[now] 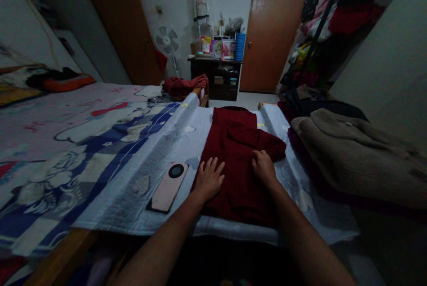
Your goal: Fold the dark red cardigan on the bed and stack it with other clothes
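A dark red shirt [238, 143] lies flat on a pale blue sheet, its collar end away from me. One sleeve [271, 143] is folded and sticks out on the right. On the shirt's left edge my left hand [210, 179] rests flat, fingers spread. My right hand [264, 168] is at the right side, just below the sleeve, with its fingers bent and closed on the cloth; the fingertips are partly hidden. To the left of the shirt lies a pink phone [167, 190], its round camera facing up.
Thick folded brown clothing [353, 157] is piled on the right. A bed with a blue checked cover [90, 152] runs along the left, bearing a crumpled red cloth [185, 85]. Behind stand a fan [167, 40], a dark shelf [216, 79] and a wooden door [275, 32].
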### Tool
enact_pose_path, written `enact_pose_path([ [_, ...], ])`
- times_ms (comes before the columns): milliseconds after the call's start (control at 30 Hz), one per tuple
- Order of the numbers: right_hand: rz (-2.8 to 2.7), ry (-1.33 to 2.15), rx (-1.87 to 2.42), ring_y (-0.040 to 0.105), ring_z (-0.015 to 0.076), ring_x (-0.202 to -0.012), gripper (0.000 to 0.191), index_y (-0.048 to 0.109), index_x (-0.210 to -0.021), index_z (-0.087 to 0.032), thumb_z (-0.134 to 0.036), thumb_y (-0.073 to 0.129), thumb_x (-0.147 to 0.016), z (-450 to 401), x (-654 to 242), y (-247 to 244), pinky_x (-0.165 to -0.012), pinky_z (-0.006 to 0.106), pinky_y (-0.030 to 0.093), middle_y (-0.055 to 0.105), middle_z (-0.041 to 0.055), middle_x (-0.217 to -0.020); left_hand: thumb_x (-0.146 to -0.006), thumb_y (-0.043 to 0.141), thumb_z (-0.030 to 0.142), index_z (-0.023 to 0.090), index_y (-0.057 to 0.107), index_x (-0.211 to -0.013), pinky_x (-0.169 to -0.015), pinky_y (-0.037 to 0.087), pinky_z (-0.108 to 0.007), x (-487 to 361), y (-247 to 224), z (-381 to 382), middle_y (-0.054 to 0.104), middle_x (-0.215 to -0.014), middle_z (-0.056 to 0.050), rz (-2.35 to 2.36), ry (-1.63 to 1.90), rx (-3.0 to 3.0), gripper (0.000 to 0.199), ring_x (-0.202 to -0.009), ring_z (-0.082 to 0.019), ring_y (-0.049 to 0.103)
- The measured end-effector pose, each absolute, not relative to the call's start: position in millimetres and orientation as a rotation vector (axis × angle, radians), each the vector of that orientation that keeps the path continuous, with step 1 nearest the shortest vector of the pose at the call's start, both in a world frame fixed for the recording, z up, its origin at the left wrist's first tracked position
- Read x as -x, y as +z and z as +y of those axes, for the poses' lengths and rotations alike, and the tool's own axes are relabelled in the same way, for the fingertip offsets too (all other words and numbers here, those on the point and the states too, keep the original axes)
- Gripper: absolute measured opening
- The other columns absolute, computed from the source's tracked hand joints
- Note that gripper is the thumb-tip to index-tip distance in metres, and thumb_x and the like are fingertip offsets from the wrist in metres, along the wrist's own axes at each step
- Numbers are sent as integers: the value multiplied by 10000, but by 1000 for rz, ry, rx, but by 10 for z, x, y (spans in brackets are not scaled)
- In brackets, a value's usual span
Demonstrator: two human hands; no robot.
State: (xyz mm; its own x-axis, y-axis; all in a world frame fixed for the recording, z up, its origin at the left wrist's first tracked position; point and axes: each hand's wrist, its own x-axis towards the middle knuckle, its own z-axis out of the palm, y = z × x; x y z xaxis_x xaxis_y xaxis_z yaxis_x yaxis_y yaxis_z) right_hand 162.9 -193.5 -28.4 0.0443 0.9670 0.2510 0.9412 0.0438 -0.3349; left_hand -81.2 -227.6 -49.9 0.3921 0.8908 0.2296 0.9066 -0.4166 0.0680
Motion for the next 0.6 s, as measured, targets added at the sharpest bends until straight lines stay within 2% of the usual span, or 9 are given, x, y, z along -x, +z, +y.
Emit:
enact_pose_path([
  [67, -1930, 98, 1979, 572, 237, -1050, 385, 610, -1226, -142, -171, 459, -873, -1866, -1823, -285, -961, 328, 424, 622, 132, -1123, -929, 451, 357, 271, 469, -1399, -1108, 264, -572, 786, -469, -2261, 434, -1485, -112, -1659, -328, 2562, 479, -1383, -324, 355],
  [167, -1938, 97, 2019, 519, 248, -1188, 446, 558, -1298, -120, -171, 467, -864, -1804, -1995, -330, -1024, 339, 388, 563, 151, -1295, -908, 485, 314, 231, 516, -1357, -1104, 263, -583, 712, -441, -2247, 488, -1436, -144, -1673, -289, 2536, 458, -1352, -339, 398],
  [267, -1928, 72, 2079, 447, 274, -1287, 467, 537, -1320, -112, -184, 477, -862, -1810, -2026, -408, -1062, 380, 358, 485, 167, -1399, -919, 447, 248, 175, 528, -1337, -1119, 283, -520, 653, -487, -2262, 497, -1428, -148, -1667, -333, 2515, 432, -1356, -295, 402],
  [400, -1917, 30, 2055, 393, 280, -1337, 448, 552, -1295, -142, -184, 488, -854, -1889, -1924, -493, -1084, 415, 336, 445, 152, -1439, -940, 409, 247, 169, 506, -1356, -1137, 298, -438, 661, -599, -2287, 474, -1459, -97, -1642, -453, 2519, 435, -1378, -237, 377],
  [600, -1995, 16, 1916, 365, 285, -1362, 415, 560, -1278, -142, -203, 475, -876, -2111, -1610, -539, -1098, 450, 306, 438, 161, -1452, -941, 398, 257, 174, 505, -1360, -1145, 291, -441, 685, -586, -2295, 464, -1468, -92, -1671, -476, 2529, 441, -1384, -237, 371],
])
